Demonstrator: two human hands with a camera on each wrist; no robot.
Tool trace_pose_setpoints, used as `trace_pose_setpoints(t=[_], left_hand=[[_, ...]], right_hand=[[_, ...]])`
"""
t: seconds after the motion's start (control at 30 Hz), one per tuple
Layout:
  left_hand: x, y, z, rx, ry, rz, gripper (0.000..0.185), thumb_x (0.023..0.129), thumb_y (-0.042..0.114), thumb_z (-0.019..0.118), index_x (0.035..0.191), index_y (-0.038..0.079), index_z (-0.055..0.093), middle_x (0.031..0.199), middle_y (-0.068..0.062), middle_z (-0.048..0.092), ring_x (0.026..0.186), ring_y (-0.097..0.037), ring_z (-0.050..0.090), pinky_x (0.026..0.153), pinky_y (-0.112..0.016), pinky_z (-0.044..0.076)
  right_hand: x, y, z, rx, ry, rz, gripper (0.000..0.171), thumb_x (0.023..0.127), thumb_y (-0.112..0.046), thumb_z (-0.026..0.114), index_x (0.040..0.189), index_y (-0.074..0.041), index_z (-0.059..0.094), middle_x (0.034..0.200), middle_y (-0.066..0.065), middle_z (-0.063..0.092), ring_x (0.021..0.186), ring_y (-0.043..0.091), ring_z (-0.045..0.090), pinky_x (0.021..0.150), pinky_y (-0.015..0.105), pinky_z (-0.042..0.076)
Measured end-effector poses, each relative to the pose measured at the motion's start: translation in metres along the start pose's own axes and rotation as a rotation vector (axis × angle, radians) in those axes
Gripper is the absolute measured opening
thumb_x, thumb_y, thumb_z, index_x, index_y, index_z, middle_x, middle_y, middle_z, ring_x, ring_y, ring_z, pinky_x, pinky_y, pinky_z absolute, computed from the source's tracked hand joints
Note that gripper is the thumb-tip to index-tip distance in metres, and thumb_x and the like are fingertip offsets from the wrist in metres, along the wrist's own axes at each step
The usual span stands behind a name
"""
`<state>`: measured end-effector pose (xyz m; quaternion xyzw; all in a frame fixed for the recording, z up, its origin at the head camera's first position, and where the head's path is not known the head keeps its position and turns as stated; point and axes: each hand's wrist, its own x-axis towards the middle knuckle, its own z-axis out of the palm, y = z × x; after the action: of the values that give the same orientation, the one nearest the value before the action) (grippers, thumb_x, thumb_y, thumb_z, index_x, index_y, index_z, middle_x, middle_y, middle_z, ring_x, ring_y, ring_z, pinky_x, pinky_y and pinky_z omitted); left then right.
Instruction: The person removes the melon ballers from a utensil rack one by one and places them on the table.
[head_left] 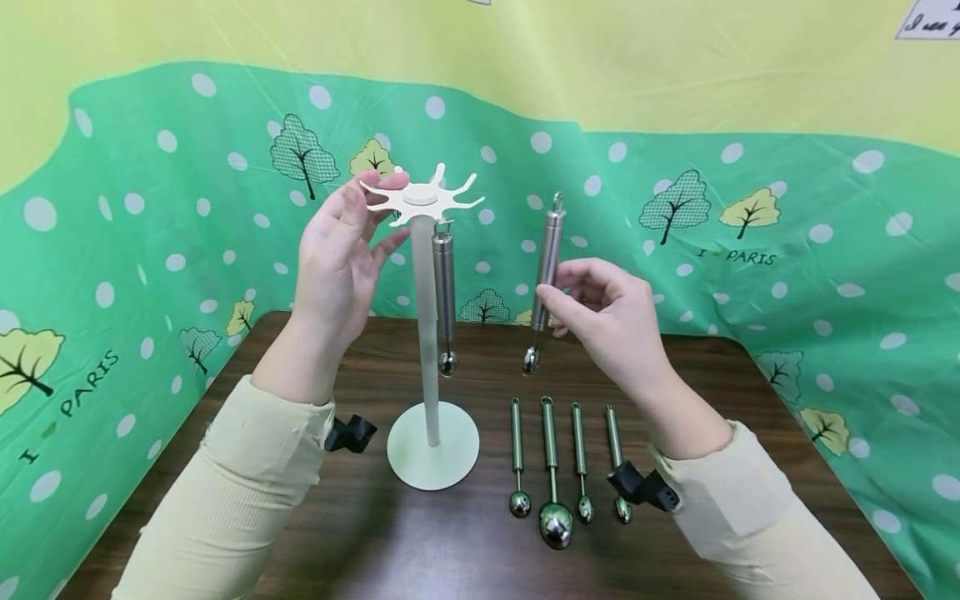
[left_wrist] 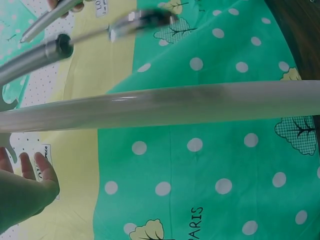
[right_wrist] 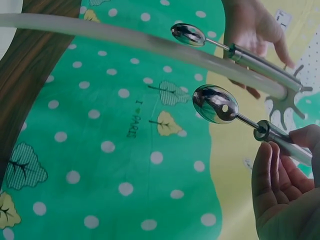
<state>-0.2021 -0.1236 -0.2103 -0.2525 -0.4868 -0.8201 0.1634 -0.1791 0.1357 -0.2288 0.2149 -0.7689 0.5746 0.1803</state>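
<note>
In the head view, my right hand (head_left: 611, 321) pinches the metal handle of a melon baller (head_left: 550, 258), its small bowl hanging down and its ring at the top. The right wrist view shows its shiny oval bowl (right_wrist: 216, 104). To its left stands a white utensil stand (head_left: 425, 325) with a round base and curved hooks on top. A second melon baller (head_left: 446, 287) hangs from one hook. My left hand (head_left: 341, 242) is at the stand's top, its thumb and fingers holding the hooks on the left side.
Several more melon ballers (head_left: 550, 433) of differing bowl sizes lie in a row on the dark wooden table (head_left: 337, 533), right of the stand's base. A green and yellow printed cloth (head_left: 480, 108) hangs behind and at both sides.
</note>
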Motion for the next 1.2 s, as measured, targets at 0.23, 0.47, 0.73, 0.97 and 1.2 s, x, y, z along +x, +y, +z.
trace_pose_setpoints(t=[0.23,0.47,0.73,0.97,1.2], left_hand=[[-0.001,0.001,0.002,0.021,0.014,0.005,0.033,0.098,0.036,0.06,0.116,0.011,0.053,0.116,0.002,0.069,0.114,-0.02,0.056,0.101,-0.043,0.038],[-0.002,0.002,0.002,0.019,0.04,0.001,0.032,0.098,0.032,0.061,0.117,0.009,0.05,0.113,0.002,0.07,0.113,-0.019,0.057,0.099,-0.04,0.039],[-0.004,0.003,0.004,0.046,0.064,0.006,0.028,0.098,0.032,0.061,0.116,0.012,0.052,0.112,0.004,0.07,0.111,-0.018,0.058,0.098,-0.039,0.04],[-0.006,0.004,0.006,0.061,0.085,0.016,0.026,0.099,0.03,0.06,0.115,0.012,0.053,0.11,0.005,0.07,0.109,-0.017,0.059,0.096,-0.037,0.042],[-0.007,0.005,0.006,0.082,0.095,0.021,0.026,0.099,0.029,0.059,0.117,0.011,0.053,0.111,0.005,0.07,0.109,-0.018,0.059,0.095,-0.036,0.043]], right_hand=[[-0.007,0.004,-0.014,-0.049,0.032,0.033,0.016,0.089,-0.006,0.07,0.1,0.004,0.066,0.074,-0.01,0.068,0.058,0.009,0.063,0.057,0.024,0.056],[-0.014,0.012,-0.029,-0.122,0.059,0.076,0.017,0.09,-0.009,0.07,0.102,0.003,0.066,0.075,-0.015,0.067,0.058,0.009,0.064,0.058,0.023,0.056],[-0.022,0.025,-0.05,-0.175,0.102,0.127,0.014,0.09,-0.011,0.071,0.102,-0.004,0.066,0.076,-0.016,0.067,0.057,0.008,0.063,0.057,0.022,0.055],[-0.029,0.031,-0.062,-0.202,0.106,0.136,0.01,0.091,-0.012,0.07,0.1,-0.009,0.066,0.078,-0.015,0.067,0.057,0.007,0.064,0.057,0.021,0.055],[-0.037,0.038,-0.074,-0.237,0.123,0.16,0.008,0.091,-0.013,0.071,0.099,-0.013,0.067,0.076,-0.015,0.066,0.056,0.007,0.063,0.057,0.02,0.054]])
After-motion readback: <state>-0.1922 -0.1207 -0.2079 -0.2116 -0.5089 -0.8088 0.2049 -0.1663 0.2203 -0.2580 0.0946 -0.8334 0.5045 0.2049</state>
